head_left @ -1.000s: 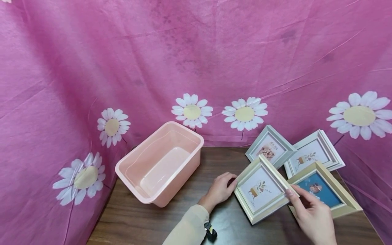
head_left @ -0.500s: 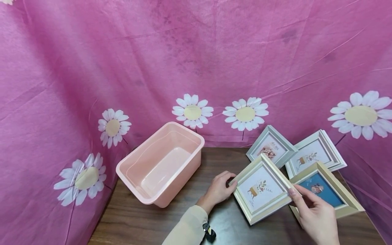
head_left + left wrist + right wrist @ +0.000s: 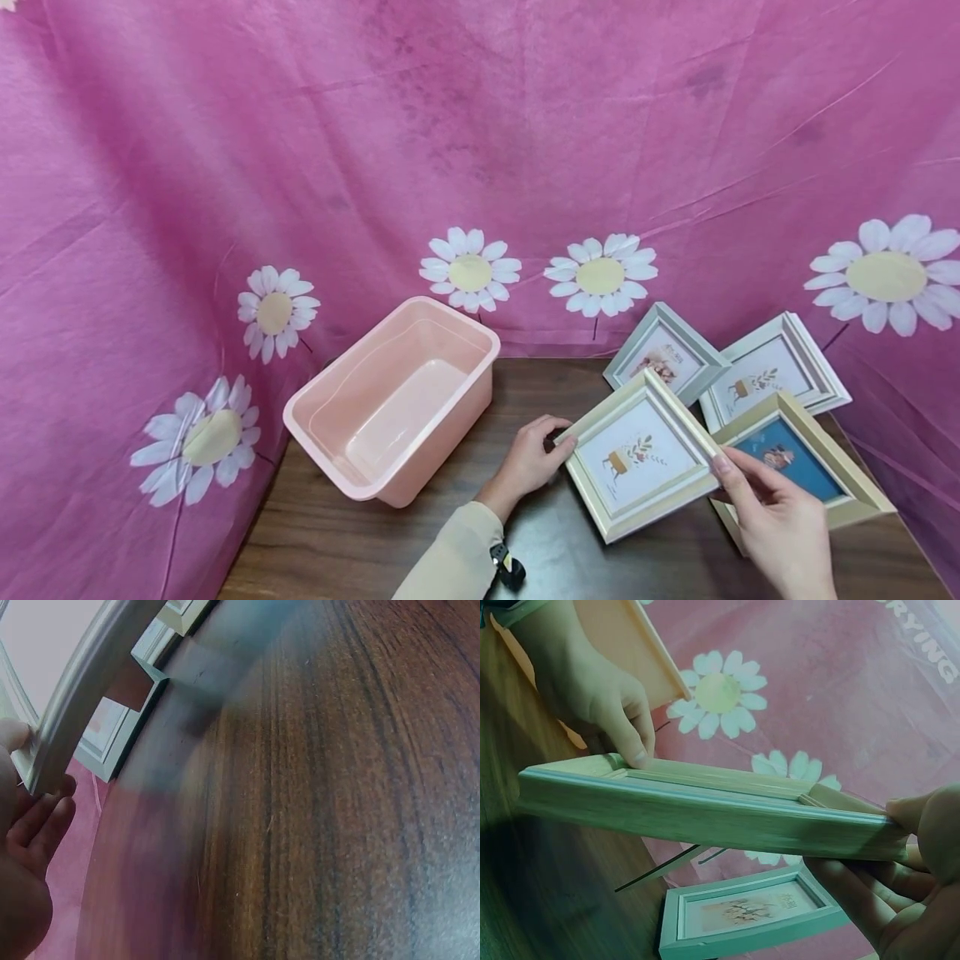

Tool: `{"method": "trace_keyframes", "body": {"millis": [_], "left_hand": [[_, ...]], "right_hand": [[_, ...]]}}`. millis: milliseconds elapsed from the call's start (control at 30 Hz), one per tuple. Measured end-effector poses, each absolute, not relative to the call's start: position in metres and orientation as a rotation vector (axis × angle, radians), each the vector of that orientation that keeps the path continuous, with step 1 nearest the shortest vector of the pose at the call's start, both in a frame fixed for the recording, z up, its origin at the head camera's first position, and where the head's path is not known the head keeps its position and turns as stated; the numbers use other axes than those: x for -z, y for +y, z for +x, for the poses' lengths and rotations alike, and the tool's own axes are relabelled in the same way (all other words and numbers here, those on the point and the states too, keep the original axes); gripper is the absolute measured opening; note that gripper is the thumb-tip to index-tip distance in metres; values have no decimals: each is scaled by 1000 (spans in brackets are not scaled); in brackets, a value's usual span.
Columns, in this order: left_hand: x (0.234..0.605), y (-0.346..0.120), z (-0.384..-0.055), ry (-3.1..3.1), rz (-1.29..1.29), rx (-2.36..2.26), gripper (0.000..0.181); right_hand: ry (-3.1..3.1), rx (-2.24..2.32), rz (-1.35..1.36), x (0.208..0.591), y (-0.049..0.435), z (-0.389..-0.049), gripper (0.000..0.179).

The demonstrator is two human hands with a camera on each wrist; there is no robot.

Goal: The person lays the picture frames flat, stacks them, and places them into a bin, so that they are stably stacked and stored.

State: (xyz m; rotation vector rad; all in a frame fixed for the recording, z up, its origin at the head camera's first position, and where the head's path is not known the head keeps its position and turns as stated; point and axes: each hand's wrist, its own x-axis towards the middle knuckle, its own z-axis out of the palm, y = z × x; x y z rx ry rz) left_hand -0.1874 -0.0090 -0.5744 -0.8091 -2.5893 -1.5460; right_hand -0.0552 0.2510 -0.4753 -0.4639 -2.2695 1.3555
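Both hands hold a cream picture frame (image 3: 641, 454) with a plant print, tilted above the table. My left hand (image 3: 528, 458) pinches its left edge, thumb on the front face and fingers behind, as the left wrist view shows. At the opposite edge my right hand (image 3: 783, 521) grips it between thumb and fingers. In the right wrist view the frame's thick side (image 3: 705, 821) faces the camera, and a stand leg (image 3: 660, 868) juts out underneath. Just behind my right hand stands a gold frame (image 3: 813, 462) with a blue print, partly covered by the hand.
A pink plastic bin (image 3: 390, 400) with nothing in it stands at the left on the brown wooden table (image 3: 330, 542). A grey frame (image 3: 663, 354) and a white frame (image 3: 780, 367) stand at the back right. Pink daisy-printed cloth (image 3: 480, 125) hangs behind.
The cream frame has risen slightly and shifted a little left, tipping back to face upward more. Both hands keep their hold on it. The bin and the other frames stay put.
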Motion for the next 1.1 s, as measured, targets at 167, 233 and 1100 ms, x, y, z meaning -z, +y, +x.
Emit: {"method": "trace_keyframes", "body": {"millis": [167,233,1100], "left_hand": [[577,-14,-188,-2581,-722,1701,27],[579,-15,-188,-2571,-685,1770,28],[586,-33,-195,-2384,-690,2402,49]], "right_hand": [[-2232,-1406,-495,477,250,-57,26],[-2216,-1433,-508,478,249,-58,25],[-2168,-1559,-607,476,244,-60,22]]}}
